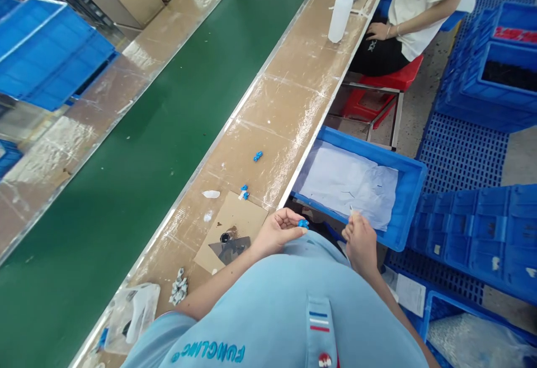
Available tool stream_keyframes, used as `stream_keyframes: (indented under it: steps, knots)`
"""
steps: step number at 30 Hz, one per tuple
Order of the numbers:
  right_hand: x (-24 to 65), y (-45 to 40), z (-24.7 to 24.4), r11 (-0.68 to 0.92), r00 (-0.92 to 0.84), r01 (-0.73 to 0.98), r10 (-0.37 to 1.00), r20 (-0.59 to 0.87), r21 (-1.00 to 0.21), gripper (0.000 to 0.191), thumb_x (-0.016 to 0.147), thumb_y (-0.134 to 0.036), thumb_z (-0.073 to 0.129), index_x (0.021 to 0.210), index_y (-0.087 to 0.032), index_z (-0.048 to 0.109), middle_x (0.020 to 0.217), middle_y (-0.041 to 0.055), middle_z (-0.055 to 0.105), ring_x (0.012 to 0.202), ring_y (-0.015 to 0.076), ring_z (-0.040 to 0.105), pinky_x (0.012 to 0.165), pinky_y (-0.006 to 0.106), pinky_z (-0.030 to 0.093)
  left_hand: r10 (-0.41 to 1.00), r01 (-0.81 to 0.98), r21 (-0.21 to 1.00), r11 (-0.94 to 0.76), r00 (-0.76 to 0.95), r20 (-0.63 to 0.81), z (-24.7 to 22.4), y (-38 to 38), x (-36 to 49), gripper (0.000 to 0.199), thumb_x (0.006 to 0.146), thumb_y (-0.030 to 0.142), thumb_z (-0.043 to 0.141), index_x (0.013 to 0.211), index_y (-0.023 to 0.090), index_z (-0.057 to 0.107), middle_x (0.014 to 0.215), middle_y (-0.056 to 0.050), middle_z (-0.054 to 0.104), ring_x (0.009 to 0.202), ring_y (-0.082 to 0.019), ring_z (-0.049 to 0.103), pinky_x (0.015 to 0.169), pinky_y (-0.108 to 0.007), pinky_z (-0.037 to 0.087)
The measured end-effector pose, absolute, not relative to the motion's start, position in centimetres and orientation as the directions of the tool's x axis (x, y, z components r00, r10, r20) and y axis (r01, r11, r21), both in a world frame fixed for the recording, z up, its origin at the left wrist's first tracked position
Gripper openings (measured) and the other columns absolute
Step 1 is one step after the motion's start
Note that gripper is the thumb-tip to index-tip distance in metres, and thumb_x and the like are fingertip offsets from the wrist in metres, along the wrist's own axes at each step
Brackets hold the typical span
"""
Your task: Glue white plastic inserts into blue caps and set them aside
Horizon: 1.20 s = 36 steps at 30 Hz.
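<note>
Our L hand (279,231) sits at the near edge of the bench, fingers and thumb clenched on a small blue plastic part (303,223), held right at the fingertips. Our R hand (361,242) is pinching a thin pale sliver (351,209), too small to tell what it is, just by the corner of a blue crate (413,189) lined w/ a white sheet (348,186), which stands past the bench's near edge. On the brown-paper bench top (285,99), left of our hands, lies a cardboard square (222,242). Further along are 2 blue bits (257,156) (244,192) and a white scrap (211,193). A heap of grey-white parts (179,287) and a clear plastic bag (131,317) sit toward the near corner. A green conveyor belt (126,150) runs along the far edge. Up the bench stands a white squeeze bottle (339,15) w/ blue nozzle, by a co-worker (419,13) seated on a red stool (390,74).
</note>
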State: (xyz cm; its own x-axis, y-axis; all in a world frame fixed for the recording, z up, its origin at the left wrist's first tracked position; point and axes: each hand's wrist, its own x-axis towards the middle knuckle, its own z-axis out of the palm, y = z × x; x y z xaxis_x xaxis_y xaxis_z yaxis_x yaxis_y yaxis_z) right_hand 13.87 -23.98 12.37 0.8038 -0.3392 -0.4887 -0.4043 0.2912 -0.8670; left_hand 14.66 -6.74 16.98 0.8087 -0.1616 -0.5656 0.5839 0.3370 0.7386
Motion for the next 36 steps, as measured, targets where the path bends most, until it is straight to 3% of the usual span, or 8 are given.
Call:
stream_keyframes:
  steps: [3,6,12,18,23,29,36]
  knots:
    - [14.0,-24.9,12.1,0.308,0.807,-0.487,-0.197,-0.556,-0.817,0.042,0.074,-0.056,0.064,0.060,-0.022,0.043,0.045,-0.0117,0.021,0.039,0.0053,0.016,0.036,0.022,0.018,-0.078,0.569,0.788,0.234,0.819,-0.568,15.7,-6.6,15.2,0.025,0.060,0.021,0.079,0.077,0.015,0.062,0.073,-0.001,0.067,0.063,-0.009,0.059,0.064,-0.022,0.048]
    - [13.9,-25.0,11.9,0.335,0.797,-0.527,-0.123,-0.591,-0.781,0.043,0.072,-0.057,0.067,0.059,-0.021,0.046,0.044,-0.0115,0.021,0.038,0.0050,0.016,0.036,0.022,0.018,0.094,0.557,0.828,-0.070,0.830,-0.550,13.1,-5.9,16.7,0.014,0.067,0.013,0.067,0.079,0.015,0.060,0.069,0.000,0.064,0.062,-0.010,0.059,0.064,-0.023,0.048]
    - [14.0,-25.6,11.5,0.324,0.786,-0.571,-0.050,-0.616,-0.754,0.042,0.076,-0.056,0.064,0.061,-0.020,0.049,0.046,-0.0098,0.025,0.039,0.0057,0.019,0.035,0.021,0.024,0.411,0.609,0.706,-0.361,0.784,-0.466,8.5,-0.4,19.7,0.021,0.064,-0.003,0.056,0.065,0.018,0.052,0.065,0.001,0.056,0.070,-0.015,0.057,0.074,-0.029,0.046]
    - [13.5,-25.7,11.0,0.302,0.793,-0.567,-0.051,-0.607,-0.766,0.043,0.075,-0.060,0.063,0.061,-0.021,0.048,0.044,-0.0109,0.021,0.036,0.0058,0.018,0.033,0.021,0.020,0.497,0.627,0.549,-0.553,0.777,-0.387,7.6,3.1,21.6,0.023,0.067,-0.005,0.049,0.070,0.018,0.053,0.085,-0.008,0.061,0.097,-0.023,0.055,0.091,-0.036,0.039]
    - [13.3,-26.1,11.0,0.346,0.765,-0.555,-0.145,-0.628,-0.756,0.045,0.073,-0.061,0.064,0.059,-0.021,0.049,0.044,-0.0104,0.021,0.037,0.0058,0.017,0.034,0.021,0.022,0.490,0.598,0.486,-0.637,0.802,-0.343,7.7,3.9,24.8,0.020,0.070,0.001,0.056,0.082,0.016,0.056,0.102,-0.013,0.058,0.112,-0.028,0.050,0.098,-0.038,0.034]
    - [13.0,-26.4,11.4,0.367,0.725,-0.571,-0.195,-0.661,-0.734,0.046,0.071,-0.063,0.065,0.058,-0.021,0.051,0.045,-0.0091,0.023,0.038,0.0062,0.019,0.034,0.021,0.024,0.466,0.553,0.522,-0.649,0.832,-0.301,6.9,2.5,30.7,0.019,0.078,0.009,0.058,0.096,0.015,0.055,0.116,-0.014,0.054,0.117,-0.023,0.048,0.100,-0.033,0.034]
    - [12.6,-27.0,11.4,0.347,0.698,-0.605,-0.201,-0.687,-0.717,0.049,0.069,-0.066,0.066,0.058,-0.021,0.051,0.044,-0.0092,0.023,0.038,0.0059,0.019,0.033,0.022,0.024,0.513,0.571,0.652,-0.499,0.801,-0.308,6.2,2.2,33.0,0.015,0.073,0.002,0.058,0.082,0.014,0.056,0.099,-0.009,0.059,0.107,-0.024,0.053,0.097,-0.039,0.037]
